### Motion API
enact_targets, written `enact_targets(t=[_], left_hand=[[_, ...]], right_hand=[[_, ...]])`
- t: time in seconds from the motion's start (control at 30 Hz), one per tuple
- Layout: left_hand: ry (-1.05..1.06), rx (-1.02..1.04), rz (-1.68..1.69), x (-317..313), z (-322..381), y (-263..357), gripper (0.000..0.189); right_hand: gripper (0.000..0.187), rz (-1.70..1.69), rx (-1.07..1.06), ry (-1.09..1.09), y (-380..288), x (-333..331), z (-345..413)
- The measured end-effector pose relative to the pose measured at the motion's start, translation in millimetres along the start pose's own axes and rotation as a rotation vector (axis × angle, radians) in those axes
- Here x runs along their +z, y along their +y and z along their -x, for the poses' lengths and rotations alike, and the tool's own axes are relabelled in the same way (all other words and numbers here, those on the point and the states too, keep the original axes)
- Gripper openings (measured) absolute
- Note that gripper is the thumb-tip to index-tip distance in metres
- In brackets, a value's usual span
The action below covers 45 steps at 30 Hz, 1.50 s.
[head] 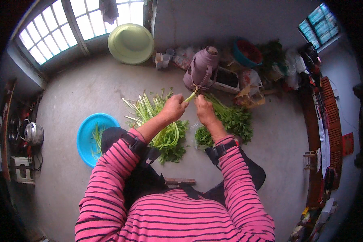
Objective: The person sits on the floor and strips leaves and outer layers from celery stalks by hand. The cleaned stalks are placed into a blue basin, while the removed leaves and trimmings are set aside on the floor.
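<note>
My left hand [173, 108] grips a pale celery stalk [190, 97], its root end pointing up and away from me. Close to that root end are the curled fingers of my right hand [205, 109]; whether they pinch the roots is hidden. Below my left forearm a loose heap of celery [171, 136] lies on the floor, stalks and leaves mixed. Beyond my right hand rests a bunch of leafy celery [234, 121], with more leaves in a clear plastic bag [201, 137] beside it. A blue basin [84, 142] by my left knee holds some green stalks.
A mauve thermos flask [201, 68] stands just beyond my hands. Behind it are a white box [227, 80], plastic bags [250, 79] and a blue basin with a red inside [248, 53]. A pale green basin [131, 44] leans by the window. A metal kettle [34, 134] is at left.
</note>
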<state>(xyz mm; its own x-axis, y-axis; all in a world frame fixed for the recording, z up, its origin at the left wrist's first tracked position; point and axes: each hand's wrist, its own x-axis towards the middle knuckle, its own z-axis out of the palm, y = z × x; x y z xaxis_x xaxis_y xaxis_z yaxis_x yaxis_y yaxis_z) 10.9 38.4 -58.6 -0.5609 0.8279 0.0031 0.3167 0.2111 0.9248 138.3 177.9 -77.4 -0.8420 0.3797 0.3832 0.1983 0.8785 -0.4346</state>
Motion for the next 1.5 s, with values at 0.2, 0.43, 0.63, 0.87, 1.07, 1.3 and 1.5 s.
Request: enact_targets(t=[0.2, 0.43, 0.63, 0.87, 1.07, 1.3, 1.5], left_hand=[[-0.015, -0.089, 0.029, -31.0, 3.0, 13.5, 0.023], [-0.277, -0.313, 0.523, -20.1, 6.9, 29.2, 0.023], [-0.358, -0.365, 0.662, -19.5, 11.8, 24.5, 0.025], [-0.272, -0.273, 0.461, -13.0, 10.4, 19.3, 0.029], [-0.120, -0.041, 0.054, -18.3, 7.0, 14.8, 0.029], [-0.125, 0.026, 0.044, -11.0, 7.7, 11.0, 0.025], [-0.031, 0.215, -0.107, -8.2, 8.2, 9.9, 0.021]], right_hand=[[0.015, 0.016, 0.302, 0.042, 31.8, -54.6, 14.1], [0.020, -0.356, 0.327, 0.120, -25.3, -55.7, -5.5], [0.020, -1.087, 0.729, -0.044, -53.3, -35.7, -3.0], [0.018, -1.001, 0.586, -0.070, -53.0, -20.2, -5.5], [0.018, -0.761, 0.456, -0.136, -46.1, -20.5, -8.4], [0.019, -1.044, 0.595, -0.131, -52.7, -29.0, -8.8], [0.025, -0.841, 0.548, -0.027, -46.2, -32.0, -7.0]])
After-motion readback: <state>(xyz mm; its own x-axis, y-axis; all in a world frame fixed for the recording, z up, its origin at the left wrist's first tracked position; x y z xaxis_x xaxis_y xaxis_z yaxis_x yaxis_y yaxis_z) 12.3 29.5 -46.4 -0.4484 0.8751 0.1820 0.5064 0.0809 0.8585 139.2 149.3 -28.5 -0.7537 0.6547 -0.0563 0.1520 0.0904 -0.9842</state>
